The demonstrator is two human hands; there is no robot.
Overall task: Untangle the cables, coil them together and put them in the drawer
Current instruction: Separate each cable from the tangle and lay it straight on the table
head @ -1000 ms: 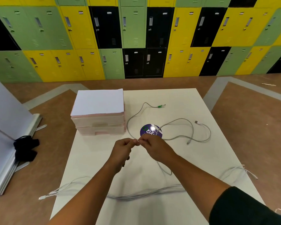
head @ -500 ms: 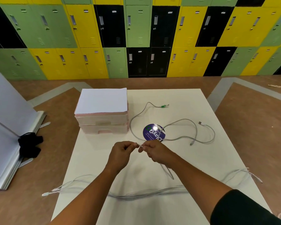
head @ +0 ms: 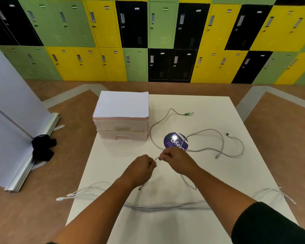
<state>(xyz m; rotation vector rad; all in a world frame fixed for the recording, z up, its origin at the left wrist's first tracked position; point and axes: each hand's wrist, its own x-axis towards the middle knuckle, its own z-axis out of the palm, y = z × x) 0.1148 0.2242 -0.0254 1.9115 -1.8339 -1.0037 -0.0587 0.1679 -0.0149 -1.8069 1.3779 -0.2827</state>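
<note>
Left hand [head: 141,167], right hand [head: 176,160]: I see both pinching one white cable [head: 156,158] above the tabletop [head: 113,155], loose cables [head: 206,148] beyond. Step, I judge: untangling. Next calls for drawing this strand free before coiling.

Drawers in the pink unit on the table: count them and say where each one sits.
2. The upper drawer sits directly under the unit's white top; the lower drawer is directly beneath it, at the bottom. Both look closed; no others seem hidden.
</note>
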